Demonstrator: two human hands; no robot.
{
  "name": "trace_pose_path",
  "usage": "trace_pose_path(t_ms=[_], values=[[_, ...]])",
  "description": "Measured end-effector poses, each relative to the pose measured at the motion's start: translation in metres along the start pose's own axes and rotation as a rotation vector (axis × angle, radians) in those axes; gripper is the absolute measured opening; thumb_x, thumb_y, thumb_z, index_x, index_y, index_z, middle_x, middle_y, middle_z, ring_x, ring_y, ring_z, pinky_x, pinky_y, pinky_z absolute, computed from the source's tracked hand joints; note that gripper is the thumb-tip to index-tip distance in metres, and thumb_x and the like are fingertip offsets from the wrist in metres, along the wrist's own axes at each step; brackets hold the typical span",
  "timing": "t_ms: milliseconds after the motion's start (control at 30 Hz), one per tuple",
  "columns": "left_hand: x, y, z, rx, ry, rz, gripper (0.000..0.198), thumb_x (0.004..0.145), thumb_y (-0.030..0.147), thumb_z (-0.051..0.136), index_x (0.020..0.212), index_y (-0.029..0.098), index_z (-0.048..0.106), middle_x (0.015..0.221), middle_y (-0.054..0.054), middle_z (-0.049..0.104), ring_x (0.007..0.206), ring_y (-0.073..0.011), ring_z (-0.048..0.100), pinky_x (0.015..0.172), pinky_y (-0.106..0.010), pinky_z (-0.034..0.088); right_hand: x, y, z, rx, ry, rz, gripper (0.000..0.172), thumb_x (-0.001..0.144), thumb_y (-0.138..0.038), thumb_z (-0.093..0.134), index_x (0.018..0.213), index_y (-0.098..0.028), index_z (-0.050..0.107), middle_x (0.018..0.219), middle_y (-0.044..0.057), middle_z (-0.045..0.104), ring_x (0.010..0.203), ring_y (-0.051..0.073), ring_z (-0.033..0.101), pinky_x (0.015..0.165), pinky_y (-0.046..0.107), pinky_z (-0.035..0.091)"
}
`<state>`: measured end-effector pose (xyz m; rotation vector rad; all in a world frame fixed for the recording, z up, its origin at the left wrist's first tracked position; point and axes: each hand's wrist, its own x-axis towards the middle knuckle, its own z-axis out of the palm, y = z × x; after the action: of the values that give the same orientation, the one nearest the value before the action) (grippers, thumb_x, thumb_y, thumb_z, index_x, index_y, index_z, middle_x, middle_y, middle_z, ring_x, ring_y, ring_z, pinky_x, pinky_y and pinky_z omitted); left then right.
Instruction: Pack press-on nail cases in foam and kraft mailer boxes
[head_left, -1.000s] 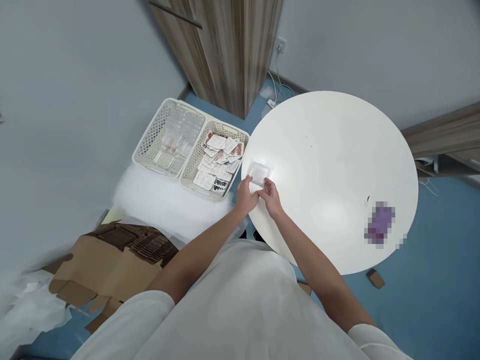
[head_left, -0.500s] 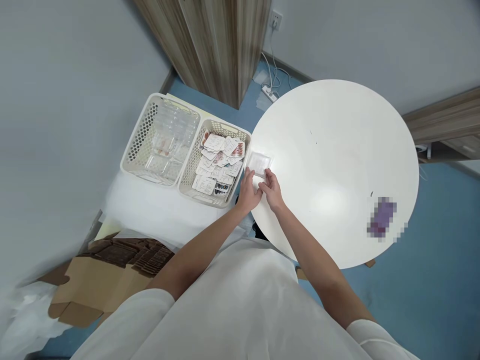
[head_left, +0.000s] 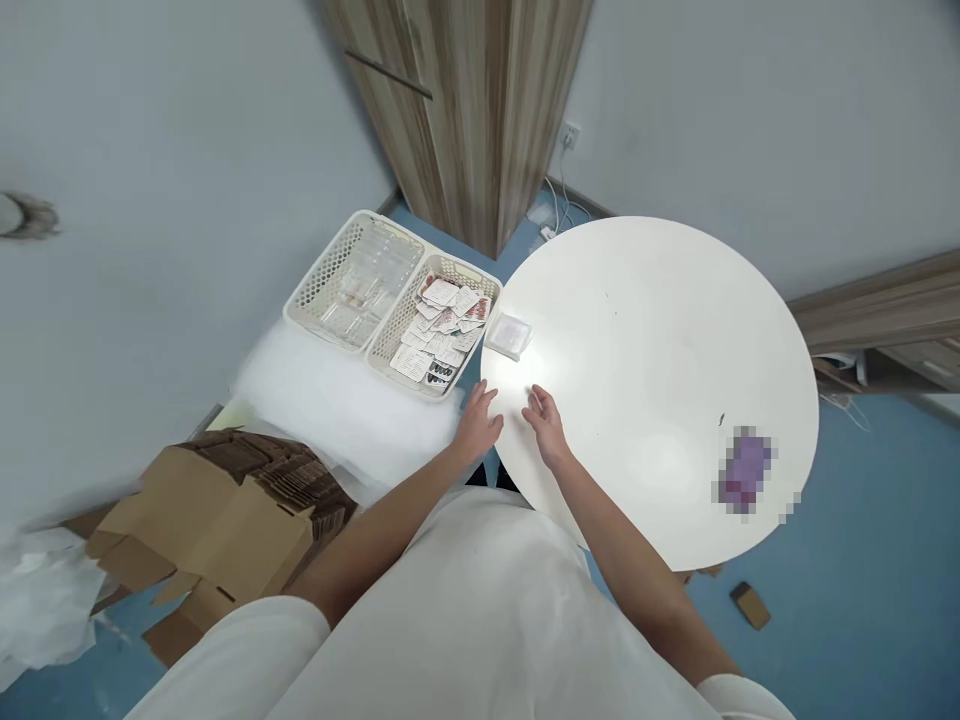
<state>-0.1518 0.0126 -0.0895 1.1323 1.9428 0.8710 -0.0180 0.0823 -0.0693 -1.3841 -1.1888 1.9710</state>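
Note:
A flat clear plastic packet (head_left: 510, 335) with pale contents lies at the left rim of the round white table (head_left: 675, 300). My left hand (head_left: 478, 425) is at the table's left edge, nearer me than the packet. Its fingers are apart and hold nothing. Across a small gap, my right hand (head_left: 549, 425) is over the tabletop, its fingers loosely bent and apart with nothing visible in them. Neither hand touches the packet. Beyond my left hand stands a white basket (head_left: 386, 362) of printed cards, some with red or dark nail-like pieces.
A second white basket (head_left: 300, 290) holds clear plastic boxes. White foam sheeting (head_left: 322, 400) lies in front of the baskets. Folded brown cardboard boxes (head_left: 225, 520) are stacked at lower left. A blurred purple item (head_left: 748, 465) rests on the table's right side.
Both hands have let go of the packet and drawn back toward me, apart from each other. The packet stays on the table's left rim. The camera view has tilted up.

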Motion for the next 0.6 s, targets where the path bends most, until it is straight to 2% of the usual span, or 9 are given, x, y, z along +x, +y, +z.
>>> trace_pose_path(t_ms=[133,267,367,467,600], values=[[-0.035,-0.003,0.0,0.033,0.022,-0.087,0.039,0.073,0.02,0.05,0.112,0.018,0.049,0.133,-0.009,0.038,0.129,-0.0245,0.022,0.104,-0.04,0.025,-0.024,0.004,-0.021,-0.003,-0.037,0.016,0.054,0.07,-0.036,0.058,0.12,-0.03,0.04,0.139,0.003,0.029,0.119,0.022,0.042,0.095,0.037,0.037],[-0.063,0.001,0.001,0.025,-0.072,-0.2,0.038,0.071,0.027,0.052,0.109,0.022,0.053,0.122,-0.007,0.051,0.12,-0.0256,0.039,0.098,-0.038,0.032,-0.04,0.015,-0.031,-0.063,-0.039,0.058,0.05,0.068,-0.038,0.057,0.115,-0.026,0.045,0.126,0.007,0.046,0.098,0.02,0.057,0.088,0.038,0.042],[-0.081,0.0,0.001,0.03,-0.207,-0.28,0.044,0.067,0.036,0.057,0.108,0.021,0.053,0.12,-0.009,0.053,0.113,-0.0273,0.046,0.094,-0.037,0.035,-0.048,0.024,-0.025,-0.109,-0.081,0.071,0.044,0.068,-0.038,0.055,0.109,-0.022,0.049,0.113,0.008,0.054,0.084,0.017,0.06,0.082,0.036,0.044],[-0.095,-0.004,-0.002,0.054,-0.301,-0.303,0.049,0.062,0.041,0.06,0.107,0.021,0.054,0.119,-0.009,0.054,0.111,-0.0278,0.048,0.091,-0.036,0.037,-0.054,0.029,-0.015,-0.163,-0.194,0.066,0.039,0.067,-0.037,0.055,0.101,-0.02,0.053,0.103,0.007,0.058,0.077,0.015,0.06,0.076,0.033,0.046],[-0.108,-0.008,-0.017,0.066,-0.208,-0.321,0.053,0.058,0.046,0.062,0.105,0.022,0.055,0.12,-0.009,0.054,0.111,-0.0275,0.048,0.088,-0.033,0.038,-0.058,0.028,-0.005,-0.223,-0.291,0.069,0.034,0.066,-0.039,0.057,0.095,-0.02,0.056,0.094,0.005,0.061,0.073,0.016,0.06,0.069,0.032,0.046]])
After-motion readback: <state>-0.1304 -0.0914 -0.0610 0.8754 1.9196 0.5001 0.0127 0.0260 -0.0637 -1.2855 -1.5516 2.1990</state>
